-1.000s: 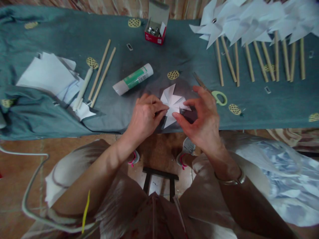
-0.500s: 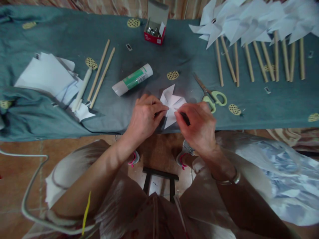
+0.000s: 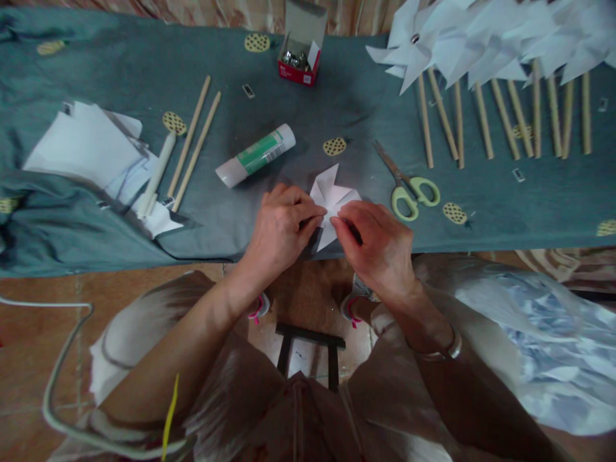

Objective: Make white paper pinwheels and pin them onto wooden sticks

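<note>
A white paper pinwheel (image 3: pixel 327 186) is held over the front edge of the cloth-covered table, its folded blades pointing outward. My left hand (image 3: pixel 283 221) pinches its left side near the centre, thumb and index finger together. From the right, my right hand (image 3: pixel 378 240) is closed on the paper close to the middle, covering part of the right blades. Beyond my left hand lies a glue stick (image 3: pixel 257 154) with a green label. Scissors (image 3: pixel 408 186) with pale green handles rest just past my right hand.
An open red box (image 3: pixel 298 67) of small metal pieces stands at the back. Finished paper pinwheels (image 3: pixel 481 45) on wooden sticks lie at the far right. Two loose sticks (image 3: pixel 197 151), a pale rod (image 3: pixel 161 167) and white paper sheets (image 3: pixel 84 147) lie on the left.
My right hand has shifted slightly left, its fingertips now closer to the pinwheel's centre. The left hand keeps its pinch, almost unmoved.
</note>
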`<state>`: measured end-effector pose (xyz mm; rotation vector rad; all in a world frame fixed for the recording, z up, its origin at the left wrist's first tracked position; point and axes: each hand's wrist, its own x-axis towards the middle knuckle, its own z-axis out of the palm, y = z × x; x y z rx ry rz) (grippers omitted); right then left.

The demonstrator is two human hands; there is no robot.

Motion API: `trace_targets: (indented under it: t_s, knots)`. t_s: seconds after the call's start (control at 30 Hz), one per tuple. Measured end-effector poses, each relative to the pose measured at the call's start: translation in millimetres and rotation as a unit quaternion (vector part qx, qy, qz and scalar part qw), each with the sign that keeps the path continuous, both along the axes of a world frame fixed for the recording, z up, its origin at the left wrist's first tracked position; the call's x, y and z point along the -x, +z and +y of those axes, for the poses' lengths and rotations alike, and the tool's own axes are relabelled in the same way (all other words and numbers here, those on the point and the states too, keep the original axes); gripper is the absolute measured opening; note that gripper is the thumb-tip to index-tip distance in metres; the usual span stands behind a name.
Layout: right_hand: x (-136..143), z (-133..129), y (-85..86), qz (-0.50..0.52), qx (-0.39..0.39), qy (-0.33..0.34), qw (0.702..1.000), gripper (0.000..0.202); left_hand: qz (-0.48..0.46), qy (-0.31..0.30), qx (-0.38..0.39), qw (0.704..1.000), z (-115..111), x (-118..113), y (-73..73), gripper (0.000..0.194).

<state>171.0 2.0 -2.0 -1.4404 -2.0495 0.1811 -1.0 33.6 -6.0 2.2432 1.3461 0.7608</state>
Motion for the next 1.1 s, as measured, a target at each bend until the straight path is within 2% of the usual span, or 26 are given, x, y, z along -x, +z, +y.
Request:
trace_targets:
  t_s: [0.2, 0.47, 1.1]
  knots:
    - [-0.9, -2.0, 1.1, 0.034, 0.008, 0.003, 0.999, 0.015, 0.0, -0.001, 0.003, 1.0, 0.0, 0.7, 0.8, 0.013]
    - [-2.3, -2.6, 1.0, 0.028, 0.0, 0.026, 0.999, 0.013, -0.008, -0.003, 0.008, 1.0, 0.1, 0.8, 1.7, 0.014]
    - [-6.4, -5.0, -1.1, 0.05, -0.006, 0.026, 0.998, 0.01, -0.002, 0.001, 0.009, 1.0, 0.1, 1.0, 2.0, 0.014]
